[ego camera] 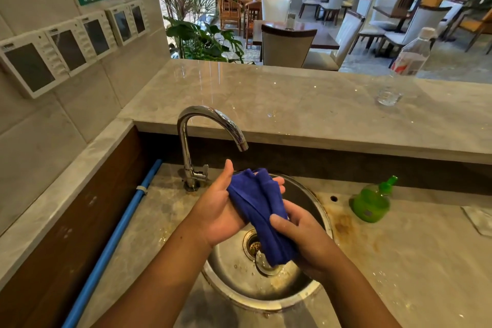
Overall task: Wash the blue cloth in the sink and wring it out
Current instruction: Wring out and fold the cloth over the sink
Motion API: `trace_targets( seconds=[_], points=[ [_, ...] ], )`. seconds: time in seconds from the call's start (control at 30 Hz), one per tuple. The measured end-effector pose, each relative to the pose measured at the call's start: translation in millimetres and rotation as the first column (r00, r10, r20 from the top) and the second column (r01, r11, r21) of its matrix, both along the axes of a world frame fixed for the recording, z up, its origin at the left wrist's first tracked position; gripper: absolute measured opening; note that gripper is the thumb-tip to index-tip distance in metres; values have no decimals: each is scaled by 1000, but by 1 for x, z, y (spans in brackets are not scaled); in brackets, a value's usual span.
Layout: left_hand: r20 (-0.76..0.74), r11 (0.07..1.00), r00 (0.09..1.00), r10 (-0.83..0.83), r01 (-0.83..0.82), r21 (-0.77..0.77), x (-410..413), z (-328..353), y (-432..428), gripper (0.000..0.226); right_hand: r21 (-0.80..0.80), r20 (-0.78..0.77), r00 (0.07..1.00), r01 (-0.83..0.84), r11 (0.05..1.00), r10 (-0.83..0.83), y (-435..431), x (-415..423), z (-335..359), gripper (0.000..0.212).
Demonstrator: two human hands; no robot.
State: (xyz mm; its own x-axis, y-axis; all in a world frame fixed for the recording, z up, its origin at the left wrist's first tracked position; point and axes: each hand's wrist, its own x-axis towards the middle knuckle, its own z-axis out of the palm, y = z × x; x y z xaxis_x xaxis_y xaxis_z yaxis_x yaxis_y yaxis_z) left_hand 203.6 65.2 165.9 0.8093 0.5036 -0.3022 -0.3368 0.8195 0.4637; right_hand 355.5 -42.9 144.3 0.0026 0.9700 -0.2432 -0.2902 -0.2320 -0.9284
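The blue cloth (pixel 259 205), bunched into a long roll, is held over the round steel sink (pixel 269 298). My left hand (pixel 221 210) cups its upper end from the left, thumb up. My right hand (pixel 300 234) is wrapped around its lower part, and the cloth's tail hangs down above the drain (pixel 253 243). The chrome tap (pixel 198 128) arches over the back left of the sink; no water runs from its spout.
A green soap dispenser (pixel 372 201) stands right of the sink on the stained counter. A raised marble ledge (pixel 292 104) behind carries a clear plastic bottle (pixel 410 57) and a glass (pixel 390 93). A blue pipe (pixel 119 234) runs along the left.
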Motion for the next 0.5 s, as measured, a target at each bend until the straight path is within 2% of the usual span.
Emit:
trace_targets(
  seconds=[0.07,0.13,0.27,0.4,0.5],
  points=[
    [11,1000,1000,-10,11,-11,-1,-1,0,83,-26,-125,991,55,998,-58,-2,-2,-3,52],
    [10,999,1000,25,-25,-27,0,-1,-3,80,-50,-146,981,124,991,-130,-3,-6,-6,44],
    [-71,996,994,86,-84,36,-3,-11,-17,58,-26,-34,956,289,957,-290,-2,-11,-11,31],
    [-302,974,950,80,-10,226,-11,-23,-30,35,24,201,917,348,937,-346,-3,-12,-13,18],
    [-445,932,886,132,42,360,-16,-21,-32,33,-19,211,915,355,935,-343,-2,-14,-18,18]
  ],
)
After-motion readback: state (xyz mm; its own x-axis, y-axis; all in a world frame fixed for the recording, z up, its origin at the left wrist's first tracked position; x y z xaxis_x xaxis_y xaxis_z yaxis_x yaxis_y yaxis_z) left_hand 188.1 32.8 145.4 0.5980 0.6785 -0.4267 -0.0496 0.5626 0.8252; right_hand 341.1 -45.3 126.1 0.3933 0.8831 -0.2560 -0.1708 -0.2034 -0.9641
